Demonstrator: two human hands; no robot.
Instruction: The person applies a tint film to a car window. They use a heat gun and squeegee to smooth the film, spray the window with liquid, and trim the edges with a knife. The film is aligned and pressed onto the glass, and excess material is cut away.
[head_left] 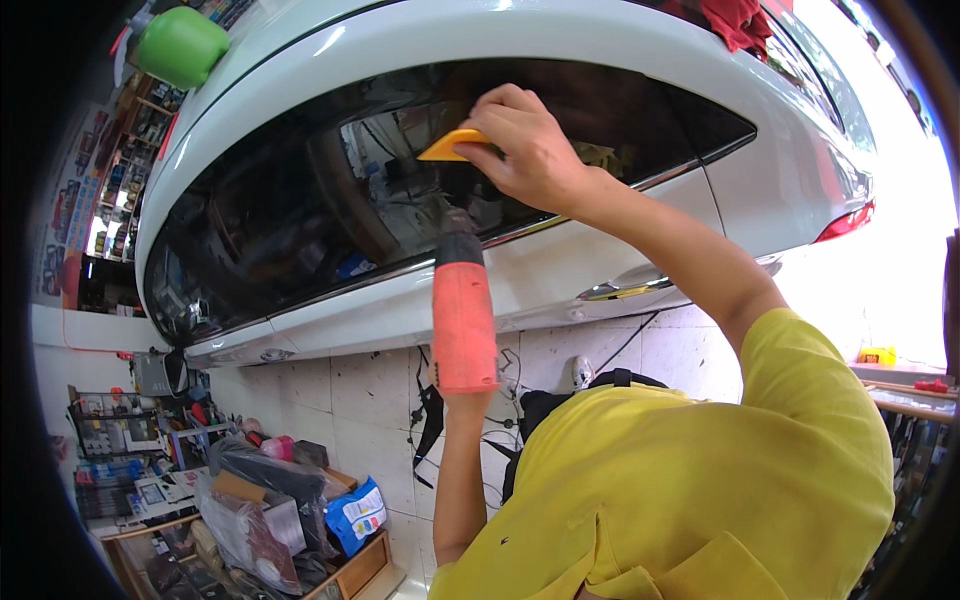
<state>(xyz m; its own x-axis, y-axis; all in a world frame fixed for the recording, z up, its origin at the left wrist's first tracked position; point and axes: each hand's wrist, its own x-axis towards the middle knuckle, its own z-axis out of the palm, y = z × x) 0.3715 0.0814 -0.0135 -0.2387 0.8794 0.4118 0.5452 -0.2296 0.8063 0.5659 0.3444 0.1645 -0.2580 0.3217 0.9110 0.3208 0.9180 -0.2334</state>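
My right hand (522, 145) pinches a yellow-orange squeegee card (455, 146) against or just in front of the dark car window (340, 190). Below it, a red heat gun (465, 325) with a black front end points up at the same glass. My left hand (463, 402) holds the gun from beneath; its fingers are mostly hidden behind the body. The gun's nozzle (455, 218) is close to the window, but I cannot tell whether it touches. Reflections cover the glass of the white car (560, 285).
A green spray bottle (182, 48) is on the car roof at the upper left, and a red cloth (738, 22) lies at the upper right. Cables (510, 370) trail over the tiled floor. A cluttered wooden cabinet (365, 570) with a blue packet (356, 515) stands at lower left.
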